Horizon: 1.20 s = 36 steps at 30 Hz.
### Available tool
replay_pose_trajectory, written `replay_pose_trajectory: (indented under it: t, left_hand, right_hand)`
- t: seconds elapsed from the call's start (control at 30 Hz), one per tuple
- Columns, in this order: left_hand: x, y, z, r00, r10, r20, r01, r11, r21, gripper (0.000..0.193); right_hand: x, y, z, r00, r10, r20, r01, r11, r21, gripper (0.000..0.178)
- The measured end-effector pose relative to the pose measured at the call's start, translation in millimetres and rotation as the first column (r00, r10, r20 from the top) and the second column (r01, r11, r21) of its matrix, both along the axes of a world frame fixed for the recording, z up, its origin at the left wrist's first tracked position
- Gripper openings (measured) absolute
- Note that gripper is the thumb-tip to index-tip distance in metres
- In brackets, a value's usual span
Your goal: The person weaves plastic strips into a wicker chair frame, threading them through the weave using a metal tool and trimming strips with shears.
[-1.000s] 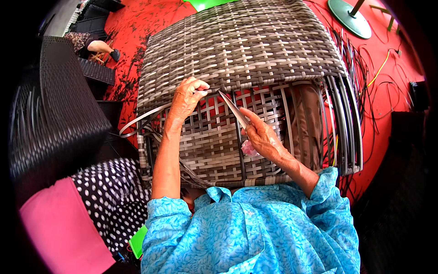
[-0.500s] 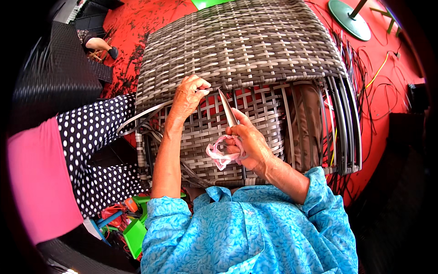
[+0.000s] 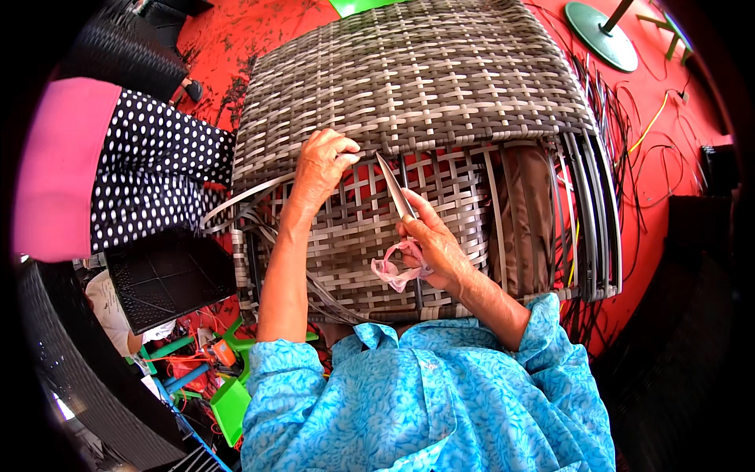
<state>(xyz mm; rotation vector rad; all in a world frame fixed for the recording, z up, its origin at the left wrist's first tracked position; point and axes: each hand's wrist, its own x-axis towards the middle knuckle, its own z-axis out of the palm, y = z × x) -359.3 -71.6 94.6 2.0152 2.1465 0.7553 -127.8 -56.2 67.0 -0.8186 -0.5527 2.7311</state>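
Note:
My left hand (image 3: 321, 169) is closed in a pinch at the lower edge of a grey-brown woven rattan panel (image 3: 409, 75). A thin end of rattan strip seems to sit between its fingertips, though they mostly cover it. In my right hand (image 3: 442, 250) are scissors (image 3: 395, 187), their blades together and pointing up toward that edge, just right of my left fingertips. Pinkish wrapping (image 3: 397, 271) covers the scissors' handle loops. Below the edge lies a second woven section (image 3: 362, 271). A pale loose strip (image 3: 244, 194) runs left from beneath my left wrist.
Someone in polka-dot trousers (image 3: 157, 157) stands close on the left, beside a black perforated crate (image 3: 169, 275). Green plastic pieces (image 3: 230, 409) lie lower left. Loose dark strips (image 3: 629, 181) spread over the red floor (image 3: 653, 118) at right, near a round green base (image 3: 602, 35).
The person at left has shifted up and away, uncovering the black crate. My hands stay almost in place; the scissors remain at the panel's edge, and the pink wrapping has swung slightly right.

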Motion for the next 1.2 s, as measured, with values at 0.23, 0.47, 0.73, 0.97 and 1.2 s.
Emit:
replay_pose_trajectory:
  t: [0.23,0.47,0.73,0.97,1.2]
  left_hand:
    - [-18.7,14.0,8.7,0.996,-0.071,0.060,0.081,0.980,-0.181,0.015]
    - [-15.7,10.6,9.8,0.974,-0.151,-0.171,0.152,0.988,-0.004,0.011]
    - [9.2,-6.3,5.1,0.912,0.022,-0.409,-0.028,1.000,-0.009,0.003]
    - [22.9,-16.6,4.7,0.883,0.122,-0.454,-0.152,0.988,-0.029,0.006]
    - [8.5,-19.5,-4.6,0.990,0.107,-0.091,-0.105,0.994,0.027,0.015]
  right_hand:
    - [-5.5,0.1,22.5,0.998,-0.068,0.010,0.069,0.979,-0.194,0.051]
    - [-17.5,-1.3,46.3,0.995,-0.101,0.003,0.095,0.924,-0.370,0.049]
    - [-30.0,-11.3,43.2,0.981,-0.175,0.082,0.194,0.879,-0.436,0.041]
    - [-37.0,-11.7,45.2,0.981,-0.191,0.031,0.185,0.877,-0.443,0.042]
    - [-30.0,-13.6,35.0,0.986,-0.159,-0.046,0.124,0.895,-0.429,0.043]
